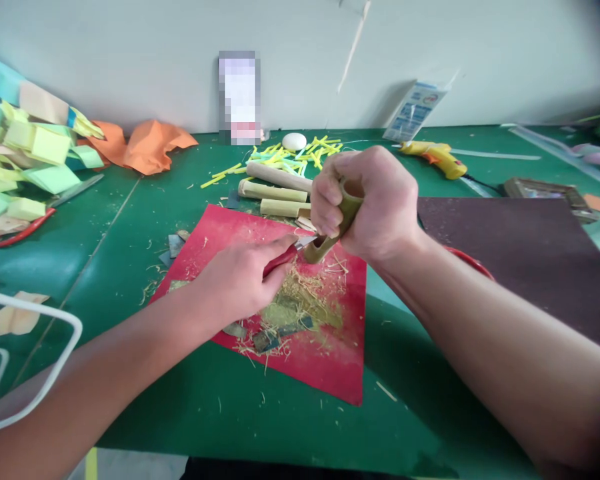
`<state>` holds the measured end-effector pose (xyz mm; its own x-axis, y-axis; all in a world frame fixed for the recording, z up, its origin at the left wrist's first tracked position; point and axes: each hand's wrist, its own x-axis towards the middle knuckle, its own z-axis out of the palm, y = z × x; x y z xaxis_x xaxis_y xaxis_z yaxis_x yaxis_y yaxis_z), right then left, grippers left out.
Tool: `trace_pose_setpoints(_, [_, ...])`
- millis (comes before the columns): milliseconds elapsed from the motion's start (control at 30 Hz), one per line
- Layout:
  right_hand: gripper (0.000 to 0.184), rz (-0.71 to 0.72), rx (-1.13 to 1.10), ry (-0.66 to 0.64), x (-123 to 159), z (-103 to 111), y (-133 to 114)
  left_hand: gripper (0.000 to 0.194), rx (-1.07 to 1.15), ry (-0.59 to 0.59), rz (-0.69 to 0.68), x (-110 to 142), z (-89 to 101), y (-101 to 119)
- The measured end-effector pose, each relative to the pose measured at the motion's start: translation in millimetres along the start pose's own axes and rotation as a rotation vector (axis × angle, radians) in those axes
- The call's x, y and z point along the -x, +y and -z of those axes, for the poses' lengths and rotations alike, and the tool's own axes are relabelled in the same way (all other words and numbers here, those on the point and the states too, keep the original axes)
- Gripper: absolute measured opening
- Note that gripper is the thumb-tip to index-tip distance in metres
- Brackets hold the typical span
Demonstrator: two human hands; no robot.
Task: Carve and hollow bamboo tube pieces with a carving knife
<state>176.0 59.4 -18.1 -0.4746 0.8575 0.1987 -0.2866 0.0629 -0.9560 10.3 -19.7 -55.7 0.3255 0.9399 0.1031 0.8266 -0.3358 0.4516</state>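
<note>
Status?

Right hand (380, 200) has its fingers (326, 208) curled tight round a bamboo tube (349, 215). Left hand (240, 270) is closed on a red-handled tool (279, 260), index finger stretched along the top.

Tube position?

Above the red sheet (347, 360), tilted, upper end toward the right, lower end down and left. Lower end has a cut-away side.

Tool on it?

Blade (305, 242) is right at that cut-away end. Can't tell if the edge is biting.

Sheet condition?

Lies on the green table (170, 413), dusty, with pale shavings (305, 290) and some dark scraps (266, 341) on it, below the hands.

Behind it?

Bamboo pieces (275, 191) lying side by side, then a heap of yellow strips (275, 157) with a white egg-shaped object (294, 142) just behind.

Right side?

Dark sheet (520, 253) next to the right forearm. Yellow glue gun (435, 159) beyond it, near the wall.
</note>
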Motion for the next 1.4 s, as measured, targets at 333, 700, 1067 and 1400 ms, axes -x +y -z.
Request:
trace_pose_setpoints(333, [0.029,-0.014,0.031,-0.011,0,2,1,0.042,0.148,0.029,-0.061,-5,-3.3,-4])
trace_pose_setpoints(700, [0.034,0.102,0.085,0.076,0,-1,7,0.045,-0.184,0.04,-0.108,-7,4.5,2])
trace_pose_setpoints(1067, [0.032,0.141,0.109,0.111,3,-4,5,0.042,-0.336,0.129,-0.128,10,24.0,31])
trace_pose_setpoints(1400, [0.027,0.184,0.182,0.284,8,-10,8,0.039,-0.345,0.202,-0.116,18,28.4,41])
